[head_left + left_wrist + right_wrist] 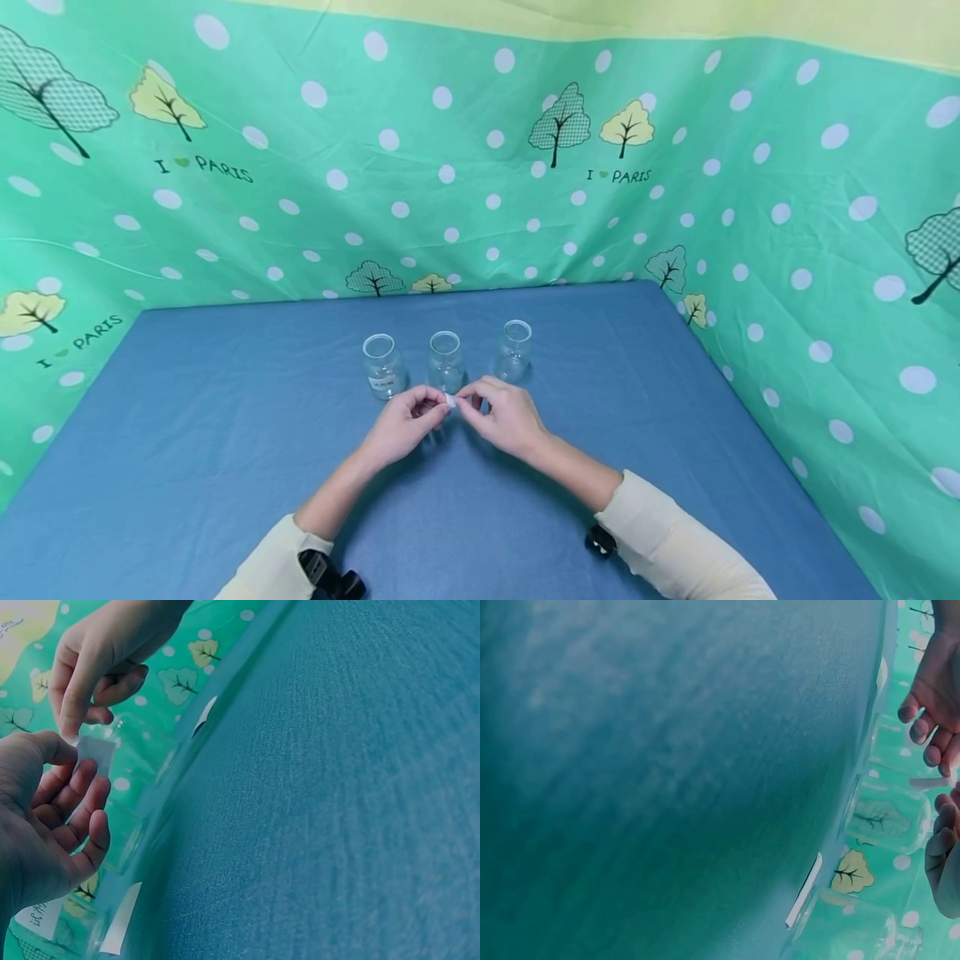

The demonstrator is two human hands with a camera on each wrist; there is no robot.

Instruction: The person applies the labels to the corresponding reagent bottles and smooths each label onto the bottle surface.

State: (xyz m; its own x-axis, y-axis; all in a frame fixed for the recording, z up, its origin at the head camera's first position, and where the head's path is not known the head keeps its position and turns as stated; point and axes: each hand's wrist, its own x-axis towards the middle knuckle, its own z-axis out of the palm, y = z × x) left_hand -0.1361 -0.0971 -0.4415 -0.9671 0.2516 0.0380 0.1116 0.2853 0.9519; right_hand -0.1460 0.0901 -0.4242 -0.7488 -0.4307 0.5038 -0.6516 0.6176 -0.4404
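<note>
In the head view a small white paper piece (451,401) spans the gap between both hands. My left hand (408,422) pinches one side with thumb and finger, its other fingers loosely bent. From the opposite side my right hand (506,414) pinches it too. Seen from the left wrist, the paper (96,755) is a flat white rectangle. Just beyond the hands stand three lidless glass jars: a left jar (380,358) with a white written label (384,383), a middle jar (446,354) right behind the paper, and a right jar (515,350).
A blue cloth (225,400) covers the table. Green curtains (420,167) with white dots and trees rise along its back and sides. White slivers (121,919) show by the jars in the wrist views. Small black devices (330,575) sit at both wrists.
</note>
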